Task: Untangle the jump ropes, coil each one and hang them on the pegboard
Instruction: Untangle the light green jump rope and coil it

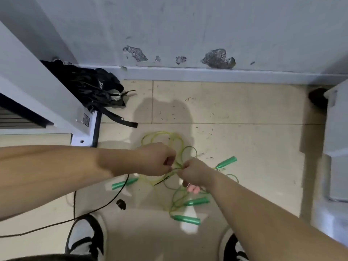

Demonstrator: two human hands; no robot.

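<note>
A black fabric bag [90,87] with loose straps slumps against the wall [188,25], well beyond the fingers and to their left, beside a white cabinet [37,87]. The wall's grey paint is chipped in rough patches just above the skirting. A thin black cable [105,203] curves across the floor [244,110] from under the left forearm toward the near left. A small dark object [121,204] lies near it, nearer than the fingers. A white plastic bin [337,147] stands far to their right. Two black-and-white shoes [84,236] show at the bottom edge. Nothing covers the tangle except the hands themselves.

The ropes [162,136] are thin, glossy, translucent yellow-green cord, looped over one another in a loose snarl above the beige tiled floor, directly at and around the fingers. There are four smooth, tapered green plastic handles [226,162]: one to the right of the fingers, one to their lower left and two nearer than them. A short dark strand [165,179] slants down-left from where the hands meet.

The left hand [156,159] is clenched, its fingers [168,162] pinching cord at the knot. The right hand [194,174] almost touches it, with its fingers [193,189] curled round strands of the same tangle.
</note>
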